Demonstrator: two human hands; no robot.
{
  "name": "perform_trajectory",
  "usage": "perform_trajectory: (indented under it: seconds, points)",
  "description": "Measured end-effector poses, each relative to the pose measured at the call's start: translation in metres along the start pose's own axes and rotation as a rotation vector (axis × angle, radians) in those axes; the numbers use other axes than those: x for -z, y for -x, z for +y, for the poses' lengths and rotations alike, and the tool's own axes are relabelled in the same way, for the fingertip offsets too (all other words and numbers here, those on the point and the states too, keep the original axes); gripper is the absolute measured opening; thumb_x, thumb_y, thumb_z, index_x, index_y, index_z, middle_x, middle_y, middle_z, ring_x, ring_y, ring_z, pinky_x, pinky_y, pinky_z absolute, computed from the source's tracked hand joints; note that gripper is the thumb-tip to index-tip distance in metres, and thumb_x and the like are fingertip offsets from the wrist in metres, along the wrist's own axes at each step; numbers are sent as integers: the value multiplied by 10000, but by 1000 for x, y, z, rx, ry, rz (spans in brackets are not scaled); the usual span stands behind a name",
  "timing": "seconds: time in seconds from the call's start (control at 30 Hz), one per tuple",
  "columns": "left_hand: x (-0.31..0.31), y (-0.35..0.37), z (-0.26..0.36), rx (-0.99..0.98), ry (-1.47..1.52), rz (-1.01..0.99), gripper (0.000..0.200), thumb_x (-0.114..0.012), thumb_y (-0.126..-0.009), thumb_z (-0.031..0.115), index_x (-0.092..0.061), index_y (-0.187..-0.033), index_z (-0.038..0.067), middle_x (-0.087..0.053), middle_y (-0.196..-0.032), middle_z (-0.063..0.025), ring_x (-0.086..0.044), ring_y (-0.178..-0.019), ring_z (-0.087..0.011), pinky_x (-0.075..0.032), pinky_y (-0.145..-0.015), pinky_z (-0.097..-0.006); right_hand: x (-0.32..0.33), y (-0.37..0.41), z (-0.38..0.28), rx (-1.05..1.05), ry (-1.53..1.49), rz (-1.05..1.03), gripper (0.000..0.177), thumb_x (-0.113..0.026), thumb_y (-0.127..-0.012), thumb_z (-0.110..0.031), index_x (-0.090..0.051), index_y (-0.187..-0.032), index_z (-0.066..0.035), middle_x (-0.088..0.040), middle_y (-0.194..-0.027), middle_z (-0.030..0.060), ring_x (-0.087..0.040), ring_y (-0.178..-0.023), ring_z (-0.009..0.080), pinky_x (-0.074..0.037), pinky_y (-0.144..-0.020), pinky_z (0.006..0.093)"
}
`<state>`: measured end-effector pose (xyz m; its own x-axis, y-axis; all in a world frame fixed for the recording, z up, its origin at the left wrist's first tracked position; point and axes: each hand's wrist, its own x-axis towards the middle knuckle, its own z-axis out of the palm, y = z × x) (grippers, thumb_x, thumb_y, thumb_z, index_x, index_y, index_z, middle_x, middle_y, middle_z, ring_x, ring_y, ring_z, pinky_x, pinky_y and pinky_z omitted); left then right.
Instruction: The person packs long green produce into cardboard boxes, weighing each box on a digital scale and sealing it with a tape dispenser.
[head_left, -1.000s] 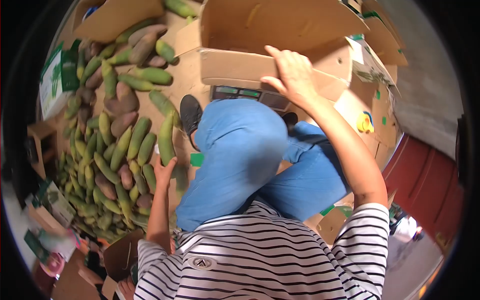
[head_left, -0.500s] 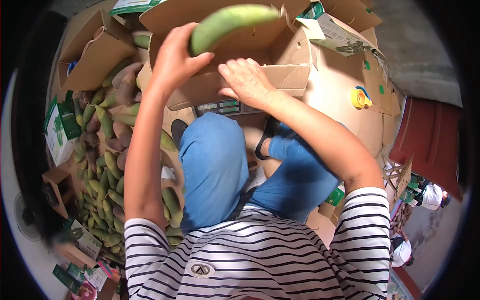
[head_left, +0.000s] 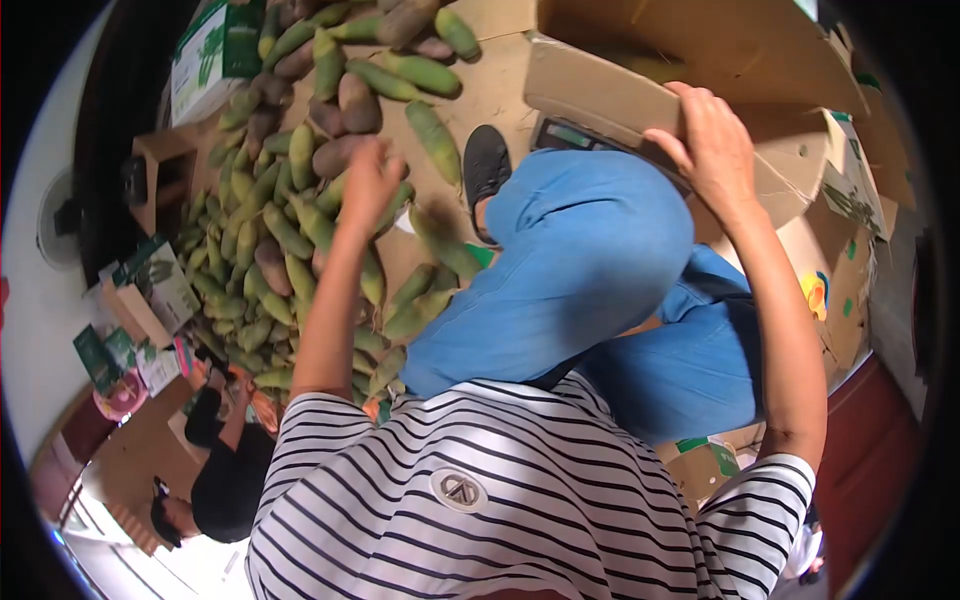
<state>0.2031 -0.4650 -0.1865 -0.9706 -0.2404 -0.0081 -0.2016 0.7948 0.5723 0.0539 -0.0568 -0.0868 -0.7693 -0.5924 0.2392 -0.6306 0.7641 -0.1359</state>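
Note:
My left hand (head_left: 370, 190) reaches over a pile of green radishes (head_left: 285, 232), its fingers loosely bent and apart, with nothing seen between them. Some of the radishes are reddish brown, and a few lie apart near my shoe, such as a single radish (head_left: 432, 140). On the other side, my right hand (head_left: 718, 150) grips the near wall of an open cardboard box (head_left: 600, 92), thumb outside and fingers over the top edge. Inside the box a green radish (head_left: 655, 68) shows in shadow. A digital scale (head_left: 570, 135) peeks out under the box.
Printed green and white cartons (head_left: 215, 60) stand behind the pile. A yellow tape roll (head_left: 815, 296) lies on cardboard at the right. Another person (head_left: 235, 480) in dark clothing is at the lower left. My bent knees (head_left: 590, 230) sit between the pile and the box.
The green radish is out of my left hand, which has moved from over the box to the pile. My view has turned left. My right hand is still at the box edge.

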Motion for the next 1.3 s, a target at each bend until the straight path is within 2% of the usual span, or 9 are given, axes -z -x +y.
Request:
perform_trajectory:
  seconds: [0.1,0.27,0.47,0.67,0.87,0.93,1.03,1.2,1.3]
  points:
    - [-47,93,-83,498,-196,-508,497,-670,-805,387,-600,-1081,-21,-649,-993,-241,-612,-965,-399,-475,-839,-446,1,-2,0,-5,5,-20,529,-685,-791,-411,-542,-1172,-73,-600,-1013,94,-580,-945,273,-476,-810,385]
    - [-112,141,-101,1093,289,-650,566,-740,-761,485,-643,-924,-48,-676,-880,-158,-661,-848,-288,-527,-720,-391,6,-7,-7,-36,-2,-87,529,-688,-803,-408,-540,-1176,-65,-604,-1029,103,-585,-964,282,-476,-821,389]
    - [-153,121,-77,1336,579,-292,441,-759,-766,330,-620,-988,-25,-669,-865,-113,-671,-703,-229,-532,-575,-321,9,-10,-9,-59,8,-105,533,-692,-802,-405,-538,-1173,-56,-602,-1014,108,-588,-960,287,-475,-823,397]
    - [-95,114,-30,1244,814,-95,366,-764,-765,250,-611,-983,0,-657,-867,-66,-651,-759,-165,-522,-654,-282,5,-8,-3,-19,6,-59,525,-698,-792,-401,-541,-1159,-60,-601,-1000,106,-585,-944,283,-474,-816,392]
    - [20,-5,107,45,856,332,415,-750,-772,15,-512,-1111,-10,-610,-1030,-75,-585,-952,-147,-484,-825,-291,3,-6,-4,-15,10,-43,526,-709,-785,-389,-541,-1163,-63,-600,-999,103,-588,-938,276,-479,-811,384]
    - [47,-49,158,-314,877,428,354,-699,-850,149,-559,-1138,-1,-641,-1031,-78,-614,-925,-150,-479,-840,-278,2,-6,-5,-16,7,-55,528,-709,-786,-389,-541,-1166,-64,-601,-1006,102,-588,-942,277,-481,-810,382]
    - [50,-115,254,-610,1027,507,446,-721,-803,196,-495,-1129,-9,-595,-1023,-148,-593,-958,-212,-488,-819,-324,6,-6,-5,-25,19,-75,529,-708,-790,-391,-540,-1171,-64,-603,-1018,102,-589,-950,281,-485,-809,385]
    - [13,-143,286,-777,313,-10,341,-672,-743,179,-499,-963,-16,-567,-913,-239,-577,-890,-404,-485,-782,-444,-3,-3,-1,-15,166,-82,526,-707,-794,-389,-539,-1166,-59,-604,-1027,111,-594,-946,294,-490,-796,407]
    - [33,-126,238,-844,407,291,359,-673,-805,197,-539,-1039,-39,-588,-976,-224,-590,-918,-367,-483,-786,-409,3,-6,-7,-3,37,-76,512,-715,-789,-385,-535,-1126,-44,-605,-1002,120,-598,-922,302,-491,-768,407]
